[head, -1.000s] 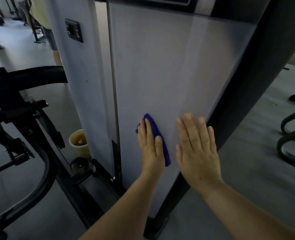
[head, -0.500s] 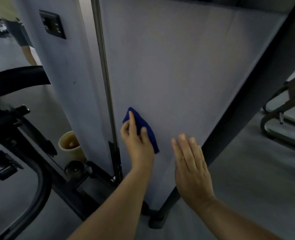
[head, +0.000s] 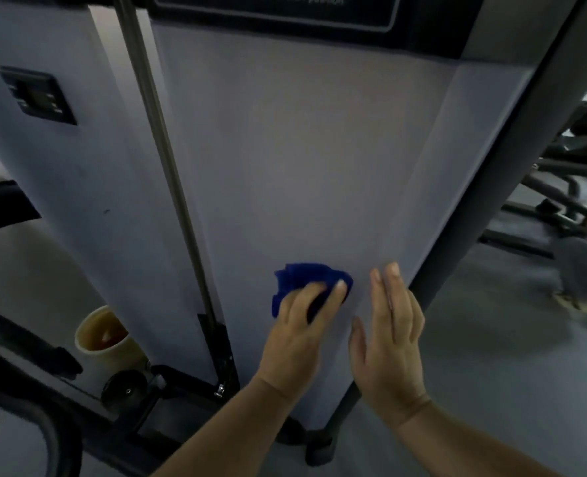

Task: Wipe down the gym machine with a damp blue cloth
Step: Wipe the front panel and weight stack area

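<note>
The gym machine's pale grey shroud panel (head: 302,160) fills the middle of the head view. My left hand (head: 299,335) presses the bunched blue cloth (head: 302,275) flat against the panel's lower part, fingers spread over it. My right hand (head: 388,339) rests just to the right of it with straight fingers, near the panel's right edge, holding nothing. A dark slanted frame post (head: 484,187) borders the panel on the right.
A metal guide rod (head: 168,166) runs down the left of the panel. A beige cup (head: 102,342) stands at the machine's base, lower left, next to black frame bars (head: 26,339). Other gym equipment (head: 567,173) and someone's foot (head: 581,301) are at the right.
My left hand has slid the cloth rightward across the panel, from beside the guide rod to close to my right hand. The view has tilted up, showing the black label at the top.
</note>
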The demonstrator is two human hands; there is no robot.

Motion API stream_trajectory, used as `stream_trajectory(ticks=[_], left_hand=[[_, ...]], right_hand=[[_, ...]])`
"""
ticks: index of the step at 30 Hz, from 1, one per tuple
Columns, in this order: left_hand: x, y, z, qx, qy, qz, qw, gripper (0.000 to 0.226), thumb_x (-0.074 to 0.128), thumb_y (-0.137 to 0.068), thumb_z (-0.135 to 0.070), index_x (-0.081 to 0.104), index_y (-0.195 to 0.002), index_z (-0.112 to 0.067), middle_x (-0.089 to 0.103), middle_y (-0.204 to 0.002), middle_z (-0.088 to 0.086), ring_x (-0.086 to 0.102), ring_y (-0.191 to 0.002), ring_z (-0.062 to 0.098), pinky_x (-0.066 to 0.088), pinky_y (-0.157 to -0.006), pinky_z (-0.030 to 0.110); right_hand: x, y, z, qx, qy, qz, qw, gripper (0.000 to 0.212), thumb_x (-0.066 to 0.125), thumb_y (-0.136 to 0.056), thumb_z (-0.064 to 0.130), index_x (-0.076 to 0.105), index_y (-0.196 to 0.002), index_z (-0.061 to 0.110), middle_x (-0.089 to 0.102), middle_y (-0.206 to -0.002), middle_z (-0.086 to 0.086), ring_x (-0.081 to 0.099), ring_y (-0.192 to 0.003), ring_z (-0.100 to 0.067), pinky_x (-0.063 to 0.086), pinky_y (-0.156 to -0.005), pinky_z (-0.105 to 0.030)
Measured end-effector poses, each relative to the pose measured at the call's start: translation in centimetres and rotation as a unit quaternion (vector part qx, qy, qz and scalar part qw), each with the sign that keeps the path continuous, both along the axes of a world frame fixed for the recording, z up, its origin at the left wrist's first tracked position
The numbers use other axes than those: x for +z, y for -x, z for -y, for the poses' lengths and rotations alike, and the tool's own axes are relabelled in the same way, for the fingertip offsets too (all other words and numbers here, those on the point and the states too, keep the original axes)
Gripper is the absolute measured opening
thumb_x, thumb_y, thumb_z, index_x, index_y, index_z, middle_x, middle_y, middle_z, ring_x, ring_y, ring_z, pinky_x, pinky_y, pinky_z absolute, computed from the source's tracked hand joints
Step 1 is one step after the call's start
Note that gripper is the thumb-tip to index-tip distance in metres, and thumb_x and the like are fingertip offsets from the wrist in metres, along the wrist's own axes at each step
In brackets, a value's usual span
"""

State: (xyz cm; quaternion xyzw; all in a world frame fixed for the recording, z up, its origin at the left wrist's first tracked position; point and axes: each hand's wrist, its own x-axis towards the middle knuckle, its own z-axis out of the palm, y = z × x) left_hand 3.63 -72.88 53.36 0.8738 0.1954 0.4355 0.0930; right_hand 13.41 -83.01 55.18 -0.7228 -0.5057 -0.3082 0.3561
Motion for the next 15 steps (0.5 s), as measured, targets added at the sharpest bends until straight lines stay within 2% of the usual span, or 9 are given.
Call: stream_trajectory(ticks=[1,2,5,7,10,12,14,15], left_hand=[[0.1,0.1,-0.6,-0.011,-0.061,-0.011,0.998,0.084,0.070,-0.085,-0.003,0.025,-0.151,-0.029,0.035,-0.139,0.003,0.043,-0.117,0.026,0.048,-0.094,0.032],[1.0,-0.1,-1.6,-0.011,-0.087,0.006,0.996,0.084,0.069,-0.082,0.000,0.028,-0.150,-0.027,0.033,-0.139,0.004,0.042,-0.116,0.027,0.048,-0.091,0.032],[5.6,-0.7,-3.5,0.010,-0.130,0.074,0.989,0.072,0.065,-0.083,0.005,0.038,-0.143,-0.023,0.032,-0.136,0.005,0.040,-0.113,0.028,0.047,-0.093,0.036],[4.3,0.1,-4.4,-0.003,-0.153,0.056,0.987,0.078,0.071,-0.078,0.008,0.039,-0.142,-0.024,0.033,-0.136,0.005,0.040,-0.112,0.028,0.046,-0.095,0.037],[-0.3,2.7,-5.7,-0.022,-0.154,-0.044,0.987,0.100,0.077,-0.066,0.009,0.033,-0.148,-0.028,0.033,-0.137,0.003,0.046,-0.108,0.026,0.048,-0.093,0.037],[-0.3,3.1,-7.2,-0.008,-0.160,-0.061,0.985,0.108,0.079,-0.068,0.004,0.021,-0.153,-0.029,0.031,-0.139,0.003,0.051,-0.109,0.026,0.044,-0.097,0.037],[2.8,2.1,-8.6,0.017,-0.159,0.019,0.987,0.098,0.079,-0.075,-0.004,0.022,-0.151,-0.029,0.029,-0.139,0.006,0.045,-0.115,0.027,0.039,-0.102,0.038],[4.6,1.9,-8.9,0.030,-0.141,0.043,0.989,0.092,0.078,-0.076,-0.006,0.026,-0.149,-0.028,0.028,-0.139,0.008,0.041,-0.117,0.027,0.040,-0.103,0.038]], right_hand=[[0.1,0.1,0.1,0.005,0.004,-0.009,1.000,0.074,0.060,-0.087,0.000,0.022,-0.151,0.002,0.018,-0.158,-0.014,0.020,-0.148,-0.025,0.027,-0.118,-0.041],[0.3,0.2,0.1,0.009,-0.002,-0.019,1.000,0.074,0.060,-0.087,-0.001,0.022,-0.150,0.001,0.017,-0.158,-0.015,0.017,-0.149,-0.026,0.025,-0.119,-0.040],[0.5,1.5,-0.6,-0.012,-0.003,-0.041,0.999,0.074,0.061,-0.086,0.000,0.022,-0.149,-0.004,0.015,-0.157,-0.017,0.012,-0.150,-0.027,0.023,-0.120,-0.043],[0.4,2.8,-1.4,-0.030,-0.006,-0.066,0.997,0.075,0.061,-0.087,0.004,0.020,-0.148,-0.004,0.010,-0.159,-0.015,0.008,-0.150,-0.028,0.027,-0.118,-0.049],[0.6,4.3,-2.0,-0.056,-0.019,-0.101,0.993,0.079,0.063,-0.085,0.010,0.019,-0.149,-0.003,0.008,-0.160,-0.015,0.011,-0.150,-0.033,0.030,-0.114,-0.055],[1.0,5.0,-2.4,-0.027,-0.040,-0.041,0.998,0.072,0.061,-0.085,0.008,0.027,-0.148,0.002,0.012,-0.162,-0.008,0.018,-0.149,-0.028,0.032,-0.113,-0.054],[1.9,5.5,-3.5,0.022,-0.043,0.033,0.998,0.064,0.058,-0.085,0.005,0.035,-0.145,0.008,0.015,-0.162,0.001,0.023,-0.147,-0.020,0.033,-0.115,-0.047],[2.6,5.7,-4.4,0.038,-0.043,0.048,0.997,0.063,0.058,-0.085,0.002,0.038,-0.144,0.006,0.018,-0.160,0.000,0.024,-0.147,-0.019,0.031,-0.116,-0.043]])
